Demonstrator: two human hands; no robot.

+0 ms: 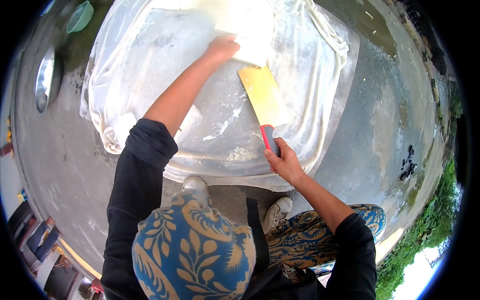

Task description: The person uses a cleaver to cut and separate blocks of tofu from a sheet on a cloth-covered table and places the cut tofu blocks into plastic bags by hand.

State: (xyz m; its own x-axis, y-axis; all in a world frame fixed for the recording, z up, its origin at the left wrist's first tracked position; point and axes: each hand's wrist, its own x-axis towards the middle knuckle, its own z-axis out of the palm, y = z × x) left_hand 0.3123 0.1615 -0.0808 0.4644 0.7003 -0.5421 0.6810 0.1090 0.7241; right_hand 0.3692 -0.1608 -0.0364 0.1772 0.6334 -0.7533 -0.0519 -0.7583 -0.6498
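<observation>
My right hand [286,161] is wrapped round the red-and-grey handle of a cleaver [264,95]. Its broad blade looks yellowish and points away from me, its far end touching or very near the corner of a white slab [252,37] that resembles tofu. Against the left side of that slab, my left hand [223,47] has its fingers closed at the edge; part of the fingers is hidden. Beneath lies a wet, whitish cloth [330,107], bunched in folds round its border. White crumbs [241,153] are scattered on the surface in front of me.
A metal basin [46,80] stands on the concrete floor to the left, with a green bowl [80,17] farther off. My shoes [276,212] are close to the near cloth edge. Green plants [425,240] grow at the lower right.
</observation>
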